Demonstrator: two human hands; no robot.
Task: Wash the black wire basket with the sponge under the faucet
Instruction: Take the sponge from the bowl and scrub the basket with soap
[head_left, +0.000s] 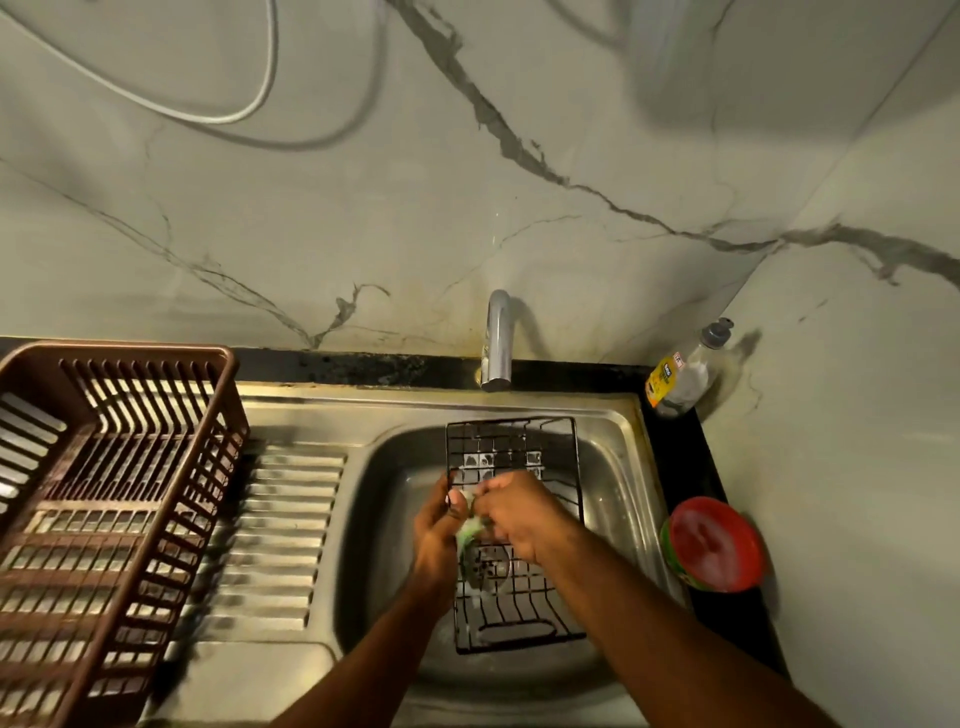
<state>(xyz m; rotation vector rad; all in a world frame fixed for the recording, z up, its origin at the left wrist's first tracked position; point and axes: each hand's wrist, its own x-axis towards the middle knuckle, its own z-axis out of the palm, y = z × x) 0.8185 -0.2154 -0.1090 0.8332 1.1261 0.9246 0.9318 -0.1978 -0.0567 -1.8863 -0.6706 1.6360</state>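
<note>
The black wire basket (514, 535) lies in the sink (618, 467), its far end below the faucet (497, 343), suds clinging to the grid squares there. My left hand (439, 530) and right hand (519, 514) meet over its middle, fingers of both curled around the green sponge (470, 532) between them (wringing or folding it, I think; the blur hides which). I see no water running from the spout. So I judge the soaping partly done: the near half of the basket shows less foam, and all the rinsing is left. Counting: one basket, one sponge, one faucet, two hands. Further out, one brown dish rack (114, 493) on the drainboard at left, one soap bottle (685, 374) in the corner, one red-lidded tub (714, 543) at right.
</note>
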